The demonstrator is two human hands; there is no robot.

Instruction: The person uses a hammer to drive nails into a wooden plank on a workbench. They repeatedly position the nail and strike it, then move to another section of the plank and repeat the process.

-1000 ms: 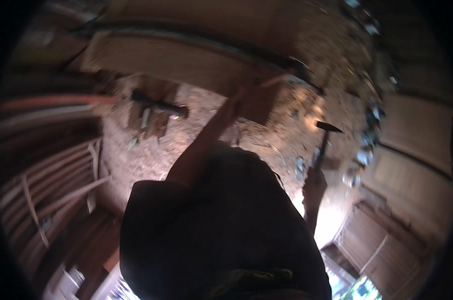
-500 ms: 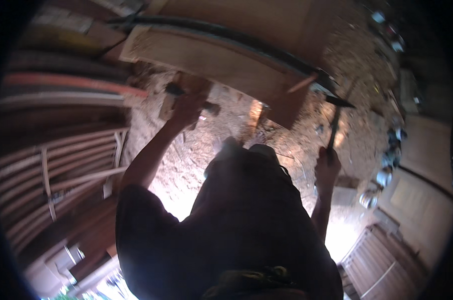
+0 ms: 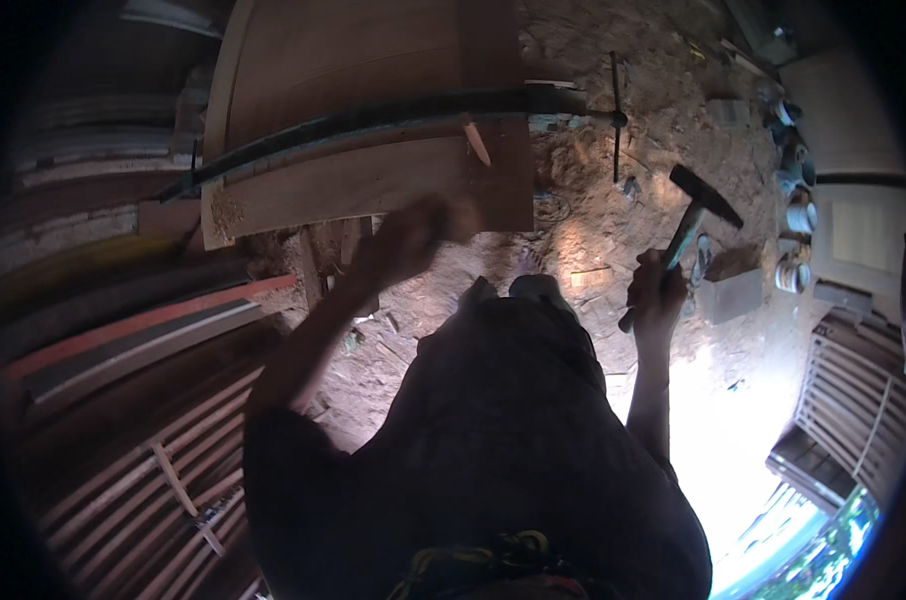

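In my right hand (image 3: 657,292) is a hammer (image 3: 687,232), gripped by its handle, its dark head up and to the right. My left hand (image 3: 405,245) is at the near edge of a wooden panel (image 3: 343,172), its fingers curled and blurred. A small brownish shape shows at its fingertips, too smeared to name; whether it touches the panel I cannot tell. Across the panel runs a long dark bar clamp (image 3: 373,118), with a thin cross handle (image 3: 616,118) at its right end. A pale tapered wooden peg (image 3: 476,143) lies at the panel's right part, beside the bar.
Slatted wooden frames (image 3: 173,480) and stacked boards (image 3: 143,335) fill the left side. Wood shavings cover the floor (image 3: 573,235). On the right are several cans (image 3: 799,218), a grey block (image 3: 730,297) and pale panels (image 3: 863,235). Bright light floods the lower right.
My left hand has come up from low beside the panel to its near edge. The hammer has swung from upright to a tilt, its head now further right. The whole view has turned.
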